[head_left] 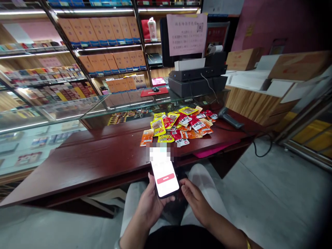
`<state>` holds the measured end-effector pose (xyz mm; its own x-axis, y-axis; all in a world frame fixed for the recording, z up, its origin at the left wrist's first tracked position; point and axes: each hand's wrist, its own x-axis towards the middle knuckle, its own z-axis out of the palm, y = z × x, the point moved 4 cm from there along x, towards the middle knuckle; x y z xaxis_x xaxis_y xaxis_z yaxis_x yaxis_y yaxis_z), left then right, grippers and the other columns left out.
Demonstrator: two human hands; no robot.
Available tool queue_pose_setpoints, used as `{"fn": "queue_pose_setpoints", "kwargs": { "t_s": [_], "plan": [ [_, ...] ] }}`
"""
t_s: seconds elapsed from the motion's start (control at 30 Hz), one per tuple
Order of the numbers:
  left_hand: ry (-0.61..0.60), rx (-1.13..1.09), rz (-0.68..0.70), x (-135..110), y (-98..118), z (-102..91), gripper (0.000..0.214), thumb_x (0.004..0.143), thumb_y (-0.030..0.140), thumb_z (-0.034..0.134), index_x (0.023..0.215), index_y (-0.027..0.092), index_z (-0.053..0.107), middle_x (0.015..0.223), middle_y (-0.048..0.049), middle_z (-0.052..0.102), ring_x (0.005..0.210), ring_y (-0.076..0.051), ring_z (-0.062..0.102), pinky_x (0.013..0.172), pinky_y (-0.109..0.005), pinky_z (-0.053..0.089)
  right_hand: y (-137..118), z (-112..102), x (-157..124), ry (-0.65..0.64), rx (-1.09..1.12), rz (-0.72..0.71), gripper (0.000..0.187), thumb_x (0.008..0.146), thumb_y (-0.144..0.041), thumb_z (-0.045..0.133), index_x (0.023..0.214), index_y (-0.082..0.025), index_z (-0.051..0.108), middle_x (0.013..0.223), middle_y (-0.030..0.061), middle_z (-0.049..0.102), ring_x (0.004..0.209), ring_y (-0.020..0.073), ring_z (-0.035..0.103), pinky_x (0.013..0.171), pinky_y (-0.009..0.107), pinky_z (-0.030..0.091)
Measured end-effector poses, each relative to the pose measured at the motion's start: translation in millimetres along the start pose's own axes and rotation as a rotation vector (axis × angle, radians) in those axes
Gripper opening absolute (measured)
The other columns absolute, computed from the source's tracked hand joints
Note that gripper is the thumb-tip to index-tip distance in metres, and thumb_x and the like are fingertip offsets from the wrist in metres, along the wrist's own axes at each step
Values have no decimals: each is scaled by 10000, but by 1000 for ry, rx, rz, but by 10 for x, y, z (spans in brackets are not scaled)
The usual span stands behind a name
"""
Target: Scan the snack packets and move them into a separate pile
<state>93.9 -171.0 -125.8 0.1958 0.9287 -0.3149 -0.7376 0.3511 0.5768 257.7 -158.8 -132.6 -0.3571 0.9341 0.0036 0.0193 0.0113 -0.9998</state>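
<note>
A smartphone (167,186) with a lit white screen and a red button bar lies in my left hand (151,204). My left thumb runs along its left edge, and the fingers wrap behind and under it. The top of the screen is blurred out by blocks. Close to the phone's right edge is my right hand (195,200), its fingers curled with the thumb against them. Whether it touches the phone or has something inside, I cannot tell. Beyond the phone, a pile of small snack packets (178,126) in red, yellow and orange rests on the dark red desk (103,148).
A handheld barcode scanner (230,119) lies right of the packets, its cable hanging over the desk's edge. Behind stand a black cash drawer (197,84) and a monitor with a pink notice (185,34). A glass display counter (38,138) is at left, cardboard boxes (298,65) at right.
</note>
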Motion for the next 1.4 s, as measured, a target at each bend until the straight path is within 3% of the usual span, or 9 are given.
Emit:
{"fn": "queue_pose_setpoints", "kwargs": {
  "t_s": [0.17, 0.73, 1.1, 1.4],
  "plan": [
    [24, 7, -6, 5, 4, -9, 493, 979, 524, 469, 1175, 130, 693, 1107, -152, 761, 859, -246, 735, 653, -356, 622, 49, 15, 8, -19, -23, -11, 510, 973, -686, 430, 1019, -210, 610, 854, 34, 609, 806, 212, 592, 742, 329, 460],
    [-76, -29, -13, -20, -50, 5, 540, 997, 537, 413, 1197, 109, 674, 1045, -150, 764, 833, -240, 728, 674, -354, 613, 81, 99, -7, -55, 50, -17, 456, 984, -640, 460, 972, -214, 623, 873, 48, 647, 812, 215, 616, 726, 323, 483],
    [-25, 21, -8, -42, -53, -12, 557, 989, 556, 412, 1178, 112, 690, 1087, -163, 760, 832, -245, 726, 648, -347, 604, 42, 112, -34, -62, 38, -10, 466, 984, -632, 472, 984, -197, 639, 885, 59, 663, 842, 225, 630, 767, 338, 486],
    [7, -13, -10, -21, -76, -62, 547, 997, 550, 397, 1154, 127, 707, 1079, -157, 761, 856, -249, 725, 644, -344, 603, 118, 156, -11, -30, 84, 20, 493, 953, -661, 514, 980, -193, 666, 838, 39, 650, 730, 181, 574, 659, 299, 449]
  ]
}}
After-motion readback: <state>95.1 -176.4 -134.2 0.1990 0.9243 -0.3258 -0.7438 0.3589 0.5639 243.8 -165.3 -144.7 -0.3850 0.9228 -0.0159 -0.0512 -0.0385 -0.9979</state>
